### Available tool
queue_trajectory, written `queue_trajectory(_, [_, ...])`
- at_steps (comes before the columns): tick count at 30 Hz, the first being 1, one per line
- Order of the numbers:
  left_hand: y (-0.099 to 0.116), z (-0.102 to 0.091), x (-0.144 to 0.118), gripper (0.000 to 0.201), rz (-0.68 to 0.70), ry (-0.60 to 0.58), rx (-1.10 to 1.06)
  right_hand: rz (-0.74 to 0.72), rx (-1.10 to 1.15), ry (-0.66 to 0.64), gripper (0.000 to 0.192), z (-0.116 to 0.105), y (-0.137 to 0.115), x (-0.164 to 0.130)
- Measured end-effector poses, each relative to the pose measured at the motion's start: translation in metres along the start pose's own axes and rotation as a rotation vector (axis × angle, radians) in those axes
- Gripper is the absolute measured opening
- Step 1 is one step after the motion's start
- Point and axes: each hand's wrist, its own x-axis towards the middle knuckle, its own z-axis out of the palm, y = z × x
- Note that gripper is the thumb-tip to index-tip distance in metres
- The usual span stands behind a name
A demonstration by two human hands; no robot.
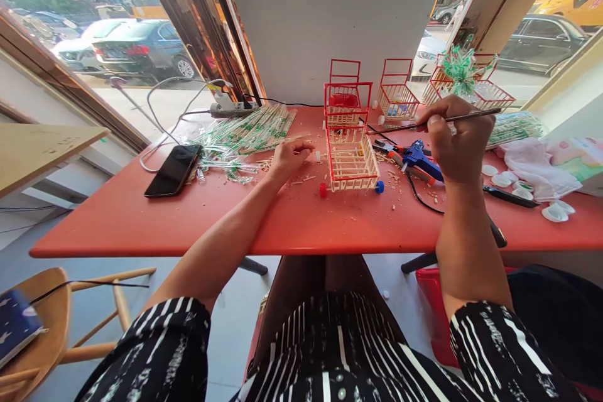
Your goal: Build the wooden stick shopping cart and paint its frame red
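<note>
Right hand (459, 144) is closed around a thin metal tool (452, 118), which is held level above the red counter (188, 220), to the right of and slightly behind the small stick-built cart (352, 162). Left hand (288, 160) is rested on the counter just left of the cart, its fingers curled inward; something tiny may be pinched at the fingertips, but this cannot be told from the view. The cart is stood upright on the counter between the two hands, with a red wheel and a blue wheel seen along its near edge. A blue glue gun (419, 160) is laid just right of the cart, beneath the right hand. Behind the cart, a second red-framed cart (346, 107) is placed. Wrapped sticks (249, 132) are heaped to the left of the cart, and a black phone (173, 169) is laid farther left. White caps (511, 177) are scattered well to the right of the cart.
</note>
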Motion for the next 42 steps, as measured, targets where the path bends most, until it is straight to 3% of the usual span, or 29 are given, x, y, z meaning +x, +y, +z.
queue_trajectory(5, [0.004,-0.002,-0.001,0.025,-0.003,-0.005,0.007,0.027,0.041,0.074,0.022,0.0,0.002,-0.001])
queue_trajectory(12, [0.006,-0.002,-0.002,0.025,-0.019,-0.006,0.014,0.094,-0.021,-0.019,0.021,0.001,0.003,-0.003])
queue_trajectory(19, [0.005,-0.002,-0.001,0.025,-0.008,-0.005,0.026,0.194,0.028,0.115,0.022,0.004,0.0,0.0])
queue_trajectory(23, [0.006,-0.002,-0.002,0.025,-0.022,-0.005,0.014,0.227,0.064,0.122,0.026,0.005,-0.006,0.002])
queue_trajectory(33, [0.004,-0.003,-0.002,0.026,-0.045,-0.009,0.015,0.172,-0.08,0.092,0.034,0.01,0.001,-0.004])
queue_trajectory(39, [0.006,-0.004,-0.003,0.026,-0.02,-0.001,0.024,0.155,-0.023,0.172,0.036,0.01,0.007,-0.005])
queue_trajectory(42, [0.005,-0.004,-0.003,0.026,-0.021,-0.005,0.018,0.157,-0.05,0.126,0.038,0.011,0.006,-0.005])
